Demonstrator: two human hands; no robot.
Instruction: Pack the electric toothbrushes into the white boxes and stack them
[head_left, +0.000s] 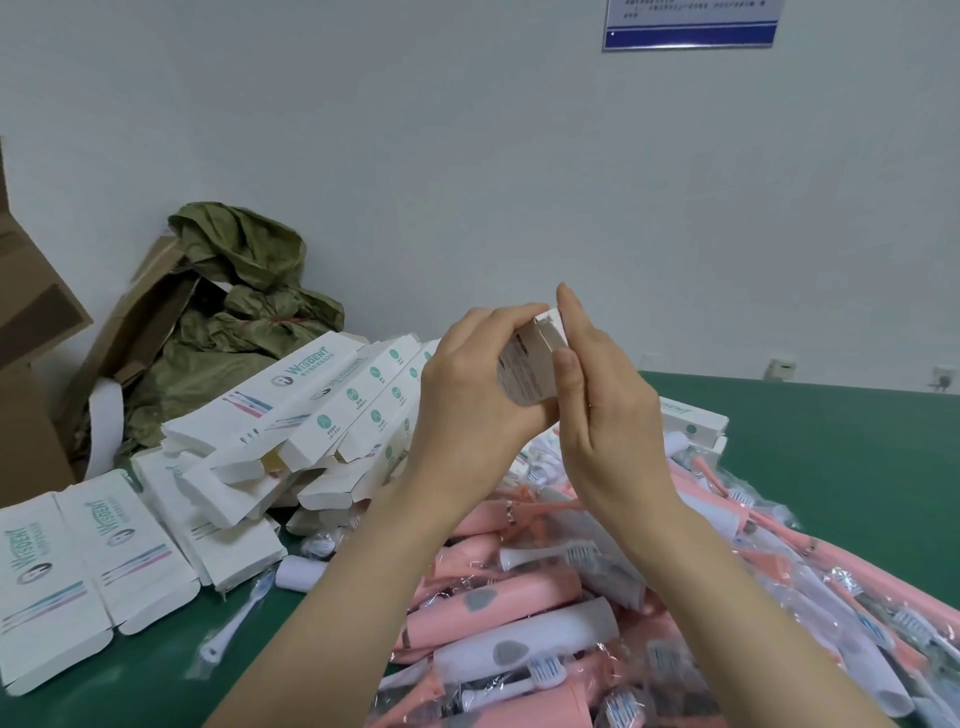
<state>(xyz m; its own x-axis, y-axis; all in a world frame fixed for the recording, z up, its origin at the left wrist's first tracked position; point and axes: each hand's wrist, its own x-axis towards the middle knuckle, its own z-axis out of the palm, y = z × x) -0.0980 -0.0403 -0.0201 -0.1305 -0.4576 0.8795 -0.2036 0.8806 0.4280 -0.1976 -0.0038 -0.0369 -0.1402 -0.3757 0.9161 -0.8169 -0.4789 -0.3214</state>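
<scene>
Noted brown cardboard cartons (31, 322) far left of the grip, by the wall, with crumpled olive-green wrapping (239, 312) just beside them. Found flat white boxes (78, 561) lying on the green table (831, 447), low and well left of the grip, and a heap of white boxes (291, 415), several with open ends, piled between those and the left hand. Spotted a loose brush head (234, 618) in clear film on the table, below and left of the grip.

Kept the held white box (524, 374) up in the air between both hands. Curled the left hand (467, 384) round it from the left. Pressed the right hand (608, 415) against its open end flap, fingers straight and upright, thumb laid on the box's side.

Saw the pile of electric toothbrushes (519, 623), pink and white in clear film, directly beneath the grip and spreading right. Saw a further white box (691, 421) just right of the right hand, behind the pile.
</scene>
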